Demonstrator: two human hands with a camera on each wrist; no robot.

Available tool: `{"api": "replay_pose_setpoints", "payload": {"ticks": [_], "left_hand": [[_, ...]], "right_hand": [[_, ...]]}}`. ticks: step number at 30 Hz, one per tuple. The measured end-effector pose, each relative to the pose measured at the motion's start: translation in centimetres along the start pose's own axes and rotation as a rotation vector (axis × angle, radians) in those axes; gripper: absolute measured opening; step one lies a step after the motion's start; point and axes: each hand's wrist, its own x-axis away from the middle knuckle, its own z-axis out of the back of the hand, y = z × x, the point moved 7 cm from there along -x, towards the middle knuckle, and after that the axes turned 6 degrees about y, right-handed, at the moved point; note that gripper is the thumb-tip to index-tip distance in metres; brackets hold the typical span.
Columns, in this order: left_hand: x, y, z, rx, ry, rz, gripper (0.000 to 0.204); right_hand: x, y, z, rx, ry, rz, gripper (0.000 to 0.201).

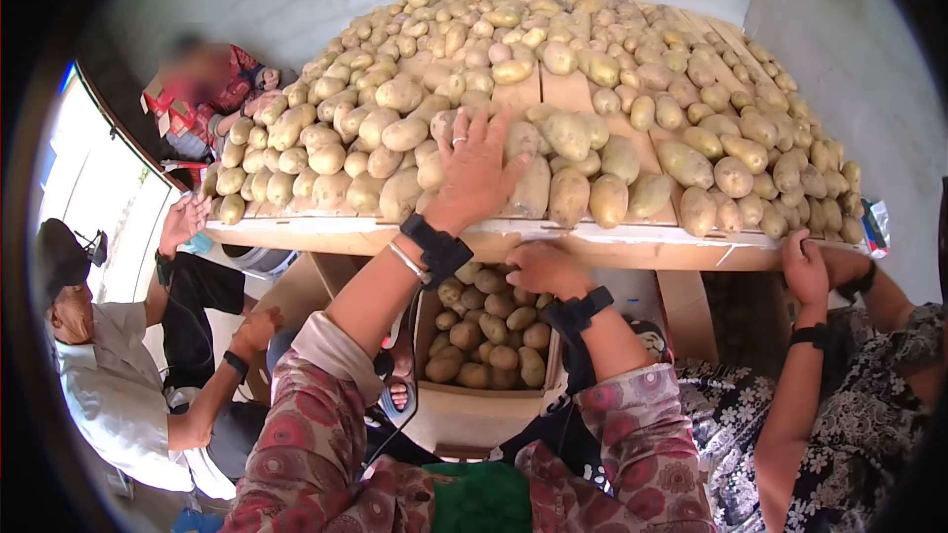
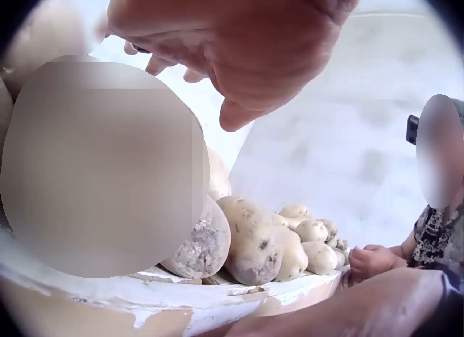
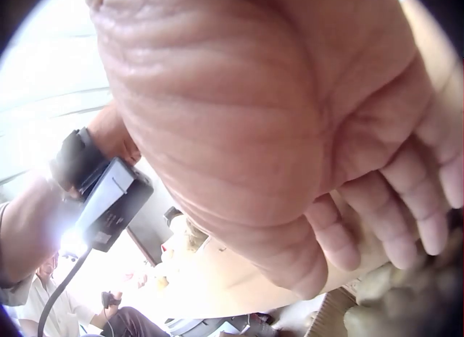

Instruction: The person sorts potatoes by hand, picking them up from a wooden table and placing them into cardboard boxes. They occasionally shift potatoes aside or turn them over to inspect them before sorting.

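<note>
My left hand [image 1: 474, 173] reaches over the potatoes [image 1: 400, 134] at the front of the table, its fingers spread and pointing away from me. In the left wrist view its palm [image 2: 246, 54] faces down above large potatoes [image 2: 246, 235], and nothing is pinched in it. Just below the table's front edge [image 1: 642, 255] is my right hand [image 1: 551, 269], above a cardboard box [image 1: 423, 341] of potatoes [image 1: 472, 338]. The right wrist view shows that hand's bare palm [image 3: 246, 127] with loosely bent fingers [image 3: 377, 214] and no potato in them.
Potatoes cover most of the tabletop, with bare boards [image 1: 568, 99] between some rows. One person [image 1: 123, 365] sits at the left, another [image 1: 849, 385] at the right with a hand on the table edge. A third person [image 1: 212, 99] is at the far left corner.
</note>
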Motion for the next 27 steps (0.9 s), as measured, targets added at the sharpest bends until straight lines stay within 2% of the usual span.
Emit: {"api": "replay_pose_setpoints", "payload": {"ticks": [1, 2, 3, 4, 5, 6, 7, 8, 10, 11, 12, 13, 14, 15, 16, 17, 18, 20, 21, 22, 24, 25, 27], "left_hand": [[0.6, -0.4, 0.3, -0.002, -0.016, 0.012, 0.07], [1.2, -0.8, 1.3, 0.023, 0.074, -0.023, 0.066], [2.2, -1.3, 2.2, 0.045, 0.155, -0.054, 0.063], [3.0, -2.2, 2.6, 0.038, 0.113, -0.027, 0.063], [3.8, -2.5, 3.7, 0.229, 0.129, -0.06, 0.055], [5.2, -2.8, 5.0, 0.422, 0.145, -0.078, 0.047], [6.6, -3.2, 5.6, 0.57, 0.079, 0.028, 0.032], [8.3, -3.9, 5.1, 0.611, -0.035, 0.094, 0.025], [11.7, -3.7, 4.1, 0.706, -0.22, 0.156, 0.022], [12.9, -4.6, 2.9, 0.707, -0.224, 0.163, 0.022], [15.4, -6.2, -0.4, 0.85, -0.354, 0.294, 0.022], [18.0, -7.5, -3.5, 0.993, -0.481, 0.427, 0.023], [19.8, -8.7, -5.7, 0.703, -0.596, 0.321, 0.026], [21.6, -9.8, -7.8, 0.409, -0.7, 0.212, 0.029], [23.8, -10.4, -9.8, 0.42, -0.772, 0.289, 0.035], [25.9, -11.0, -11.9, 0.428, -0.841, 0.358, 0.04], [27.5, -10.8, -13.8, 0.287, -0.757, 0.08, 0.035], [33.1, -13.5, -21.8, 0.302, -0.614, 0.081, 0.033], [34.4, -13.3, -23.7, 0.27, -0.632, 0.076, 0.036], [35.5, -12.7, -24.6, 0.246, -0.689, 0.093, 0.041], [36.8, -11.9, -26.4, 0.23, -0.789, 0.114, 0.052], [35.9, -11.4, -24.2, 0.22, -0.791, 0.265, 0.053], [32.9, -10.2, -20.1, 0.277, -0.902, 0.526, 0.058]], "right_hand": [[-0.2, 0.0, -0.4, 0.009, -0.047, -0.001, 0.03], [-0.7, 1.1, -1.0, 0.005, 0.091, 0.061, 0.031], [-0.4, 0.0, 0.3, 0.016, -0.021, -0.019, 0.031], [-1.2, 1.4, -0.8, 0.064, 0.017, -0.021, 0.03], [-1.0, 0.6, -0.1, 0.128, -0.031, -0.036, 0.031], [-1.9, 2.8, -2.2, 0.124, -0.033, 0.042, 0.033], [-1.3, 1.7, -0.8, 0.122, -0.102, -0.092, 0.033], [-1.4, 2.0, -1.0, 0.098, -0.133, 0.041, 0.03], [-0.5, 1.1, -0.1, 0.116, -0.127, -0.039, 0.036], [-0.3, 0.8, 0.4, 0.104, -0.097, -0.057, 0.031], [-0.1, 0.6, 0.4, 0.091, -0.07, -0.071, 0.027], [-0.2, 0.7, 0.2, 0.144, 0.007, 0.01, 0.027], [-0.2, 0.2, 0.4, 0.143, -0.003, 0.013, 0.027], [-0.2, -0.1, 0.7, 0.097, -0.063, -0.059, 0.027], [-0.1, -0.1, 0.5, 0.048, -0.123, -0.133, 0.027], [-1.1, 1.0, -0.7, 0.101, -0.113, -0.055, 0.027], [-1.3, 1.8, -1.8, 0.112, -0.095, -0.055, 0.027], [-1.6, 1.6, -2.0, 0.148, -0.087, 0.03, 0.027], [-1.5, 1.1, -1.5, 0.166, -0.113, -0.024, 0.027], [-1.2, 0.5, -1.6, 0.177, -0.144, -0.083, 0.028], [-1.1, 0.5, -1.8, 0.049, -0.063, -0.064, 0.029], [-1.0, 0.1, -1.7, 0.07, -0.103, -0.126, 0.029], [-1.1, 0.1, -1.9, 0.087, -0.11, -0.131, 0.031]]}}
